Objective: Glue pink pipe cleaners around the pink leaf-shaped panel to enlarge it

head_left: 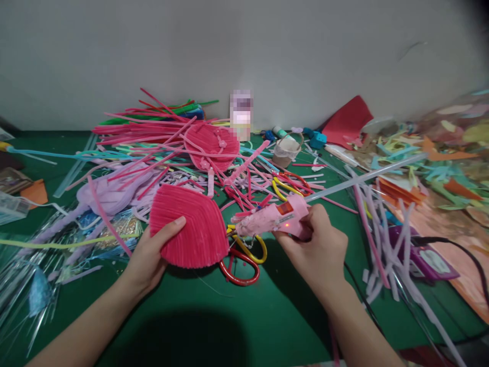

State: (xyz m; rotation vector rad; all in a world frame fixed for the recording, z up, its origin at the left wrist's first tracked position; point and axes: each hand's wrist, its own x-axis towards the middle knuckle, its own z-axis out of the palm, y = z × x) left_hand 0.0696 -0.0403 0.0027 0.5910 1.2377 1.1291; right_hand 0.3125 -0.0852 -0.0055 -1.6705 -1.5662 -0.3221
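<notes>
My left hand [148, 255] grips a dark pink fan-shaped piece [191, 229] made of pipe cleaners laid side by side, thumb on top. My right hand [317, 244] is wrapped round a pink hot glue gun [267, 219] with a small orange light lit. A long clear glue stick [367, 178] sticks out of its back end. The gun's nozzle is close to the right edge of the fan piece; whether it touches, I cannot tell. Below the nozzle, scissors with red and yellow handles [244, 275] lie on the green table [282, 316].
Loose pink pipe cleaners [141, 135] and a round pink pipe-cleaner piece [210, 145] lie behind the fan. Lilac pipe-cleaner work [114, 191] is at left. Right stand a small bucket [286, 153], a purple device [428, 260] with a black cord, and paper scraps [439, 173].
</notes>
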